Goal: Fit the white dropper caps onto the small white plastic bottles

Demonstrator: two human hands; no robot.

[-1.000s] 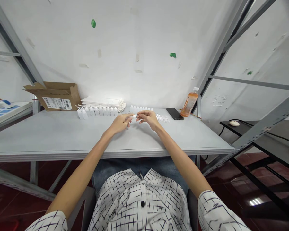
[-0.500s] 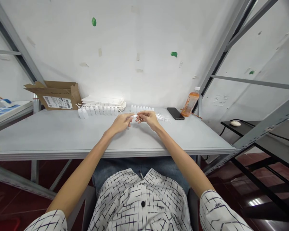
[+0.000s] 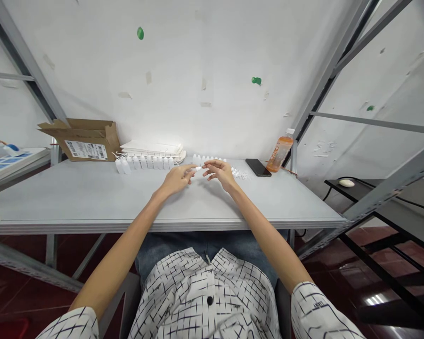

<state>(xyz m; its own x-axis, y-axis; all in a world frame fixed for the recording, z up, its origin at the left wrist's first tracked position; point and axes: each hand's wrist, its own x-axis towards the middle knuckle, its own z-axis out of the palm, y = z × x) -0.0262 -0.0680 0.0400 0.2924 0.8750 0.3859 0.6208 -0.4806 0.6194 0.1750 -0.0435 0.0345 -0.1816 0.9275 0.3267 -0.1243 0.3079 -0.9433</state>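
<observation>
My left hand (image 3: 177, 179) is closed on a small white dropper bottle (image 3: 198, 168), whose narrow end points right. The fingers cover most of its body. Just right of that tip is my right hand (image 3: 219, 172), fingers loosely spread; whether a fingertip touches the tip is too small to tell. Behind my left hand stands a row of white dropper bottles (image 3: 150, 162). A second row of white bottles (image 3: 207, 158) stands behind my right hand, partly hidden by it. Small white pieces (image 3: 240, 173) lie scattered to the right of my right hand.
At the table's (image 3: 109, 197) back left sit an opened cardboard box (image 3: 92, 141) and a stack of white sheets (image 3: 151, 149). A black phone (image 3: 258, 167) and a bottle of orange drink (image 3: 280, 153) are at the back right. Metal shelf posts flank the table.
My right hand's fingers have loosened and spread from their pinch at the small bottle's end. My left hand keeps its hold, and the bottle's tip now shows between the hands.
</observation>
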